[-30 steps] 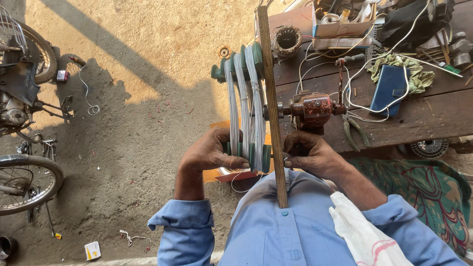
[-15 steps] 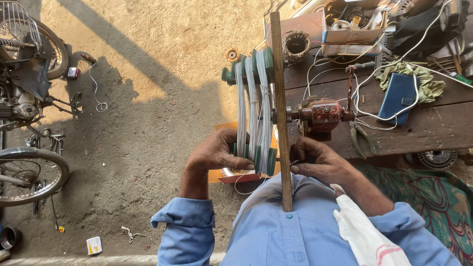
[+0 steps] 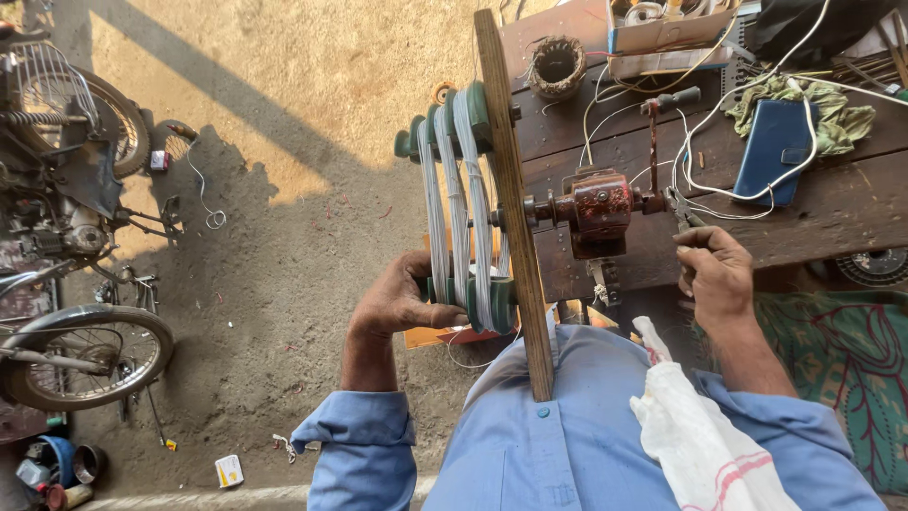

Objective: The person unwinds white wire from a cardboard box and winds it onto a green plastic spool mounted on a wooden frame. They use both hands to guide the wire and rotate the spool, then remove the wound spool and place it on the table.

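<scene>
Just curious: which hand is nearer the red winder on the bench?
Right. The right hand grips pliers just beside the red winder; the left hand is beyond the board, on the wire former.

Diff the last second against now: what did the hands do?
The right hand left the lower end of the green winding former and moved right to the crank handle of the red winder, closing on it. The left hand stayed gripping the former's lower end. The upright wooden board and the wire coils are unchanged.
</scene>
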Demonstrator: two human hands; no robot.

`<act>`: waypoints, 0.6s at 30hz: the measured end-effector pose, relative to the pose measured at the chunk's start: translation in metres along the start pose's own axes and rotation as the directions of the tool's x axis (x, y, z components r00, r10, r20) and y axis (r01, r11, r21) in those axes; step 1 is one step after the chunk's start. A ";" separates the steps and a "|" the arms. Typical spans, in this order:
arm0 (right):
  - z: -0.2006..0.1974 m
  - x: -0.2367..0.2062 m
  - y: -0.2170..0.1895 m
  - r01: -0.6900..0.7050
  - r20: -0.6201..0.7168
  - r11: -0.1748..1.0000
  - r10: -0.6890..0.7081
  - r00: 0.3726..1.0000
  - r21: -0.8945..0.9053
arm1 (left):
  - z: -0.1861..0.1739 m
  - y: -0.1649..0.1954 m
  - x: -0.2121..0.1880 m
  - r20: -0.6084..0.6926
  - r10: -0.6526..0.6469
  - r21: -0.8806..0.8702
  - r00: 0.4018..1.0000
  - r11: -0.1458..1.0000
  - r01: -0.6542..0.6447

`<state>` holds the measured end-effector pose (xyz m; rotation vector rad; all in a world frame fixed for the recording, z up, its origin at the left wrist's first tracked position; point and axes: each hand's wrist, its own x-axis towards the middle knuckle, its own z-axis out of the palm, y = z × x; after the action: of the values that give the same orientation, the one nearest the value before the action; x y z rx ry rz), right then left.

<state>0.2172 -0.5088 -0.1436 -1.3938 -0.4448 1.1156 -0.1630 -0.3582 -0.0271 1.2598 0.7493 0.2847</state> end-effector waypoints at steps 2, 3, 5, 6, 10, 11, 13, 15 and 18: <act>0.000 0.013 0.011 -0.023 -0.053 0.931 0.004 0.999 -0.363 | 0.004 0.003 0.001 -0.029 -0.031 -0.057 0.999 0.998 0.029; 0.001 0.016 0.010 -0.040 -0.080 0.847 -0.003 0.997 -0.530 | 0.006 0.006 0.002 -0.039 -0.032 -0.052 0.999 0.998 0.030; 0.003 0.025 0.009 0.077 0.009 0.670 -0.104 0.995 -0.739 | 0.010 0.012 0.004 -0.064 -0.035 -0.041 0.997 0.999 0.032; 0.005 0.028 0.008 0.133 0.063 0.557 -0.143 0.988 -0.820 | 0.012 0.015 0.004 -0.077 -0.032 -0.003 0.997 0.999 0.032; 0.016 0.036 0.001 0.275 0.223 0.409 -0.171 0.960 -0.870 | 0.022 0.024 0.004 -0.111 -0.018 0.011 0.994 1.000 0.019; 0.018 0.038 0.001 0.287 0.242 0.400 -0.161 0.957 -0.870 | 0.024 0.026 0.003 -0.113 -0.007 -0.018 0.994 1.000 0.005; 0.020 0.042 0.000 0.287 0.245 0.399 -0.155 0.957 -0.871 | 0.028 0.028 0.003 -0.130 -0.013 0.004 0.991 1.000 0.014; 0.021 0.044 -0.001 0.268 0.222 0.418 -0.154 0.963 -0.868 | 0.030 0.032 0.003 -0.143 -0.006 0.030 0.990 0.999 0.011; 0.023 0.045 -0.003 0.301 0.253 0.312 -0.186 0.949 -0.901 | 0.030 0.034 0.001 -0.162 0.011 0.063 0.987 0.998 -0.001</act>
<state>0.2202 -0.4592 -0.1521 -2.1596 -1.5300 0.6123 -0.1360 -0.3701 0.0076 1.3094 0.9000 0.3745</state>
